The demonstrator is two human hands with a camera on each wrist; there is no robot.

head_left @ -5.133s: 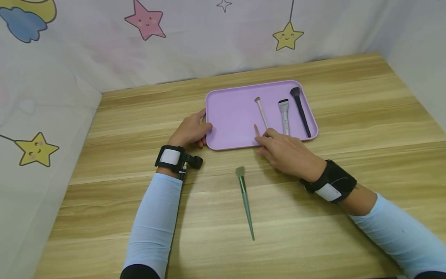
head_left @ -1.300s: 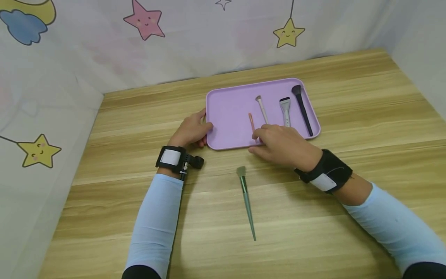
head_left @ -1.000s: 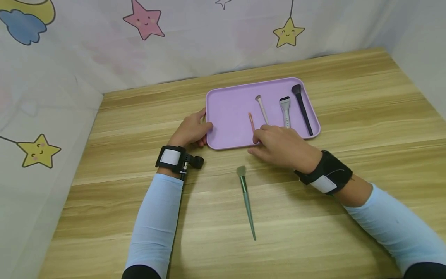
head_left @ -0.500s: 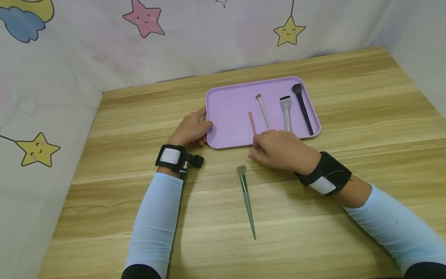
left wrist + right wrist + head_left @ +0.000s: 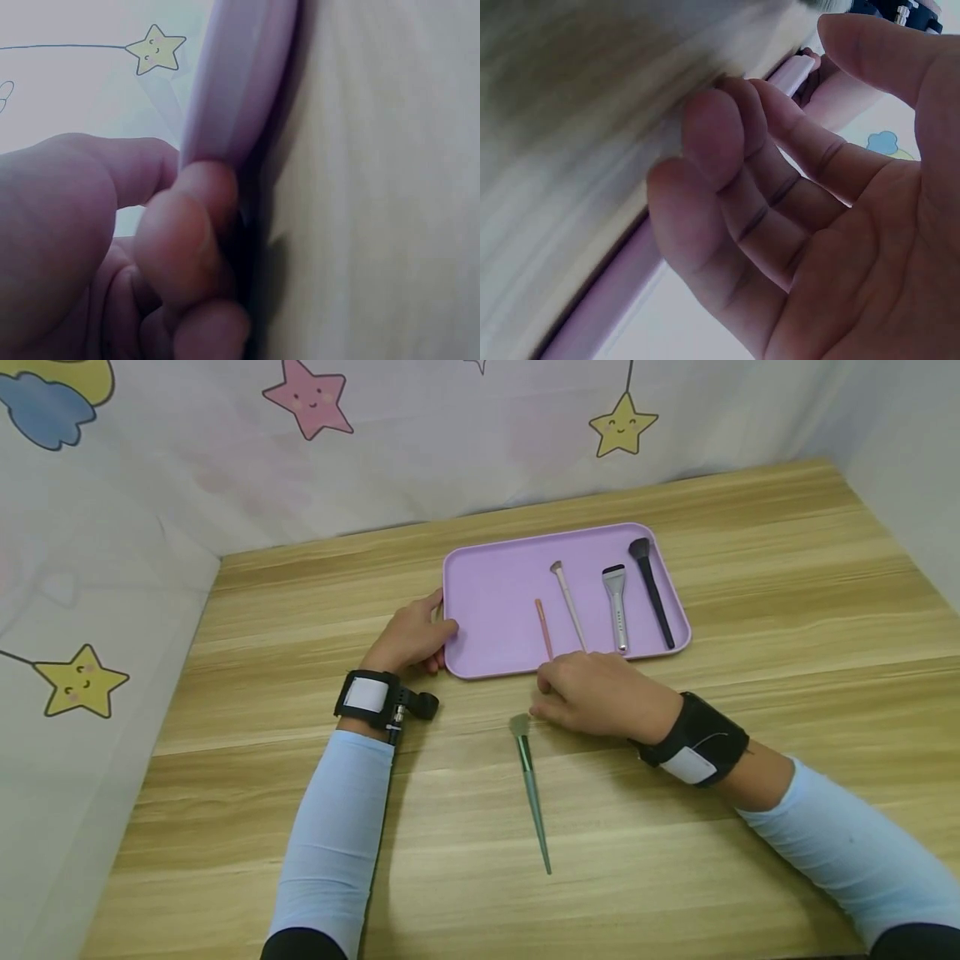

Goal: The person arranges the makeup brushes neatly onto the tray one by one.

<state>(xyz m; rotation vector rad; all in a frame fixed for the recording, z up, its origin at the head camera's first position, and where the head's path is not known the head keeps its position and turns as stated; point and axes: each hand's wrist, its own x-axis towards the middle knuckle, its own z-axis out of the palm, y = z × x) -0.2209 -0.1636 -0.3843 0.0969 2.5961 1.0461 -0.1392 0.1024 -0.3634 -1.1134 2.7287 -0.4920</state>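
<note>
In the head view my left hand (image 5: 411, 633) grips the left edge of a lilac tray (image 5: 487, 602), thumb over the rim; the left wrist view shows curled fingers against the tray's side (image 5: 232, 82). My right hand (image 5: 603, 693) holds nothing at the tray's front edge, its fingers loosely bent and thumb apart in the right wrist view. On the tray lie a short pink makeup brush (image 5: 543, 628), a thin white brush (image 5: 570, 603), a silver flat-headed brush (image 5: 617, 606) and a black fluffy brush (image 5: 652, 589). A green makeup brush (image 5: 530, 785) lies on the table just left of my right hand.
The wooden table (image 5: 300, 602) runs back to a white cloth backdrop (image 5: 450, 452) printed with stars. White cloth also borders the left side, and a pale wall stands at the right. Each wrist wears a black strap with a camera (image 5: 423, 707).
My right hand has let go of the pink brush, which now lies on the tray, and has drawn back toward me past the tray's front rim. My left hand stays at the tray.
</note>
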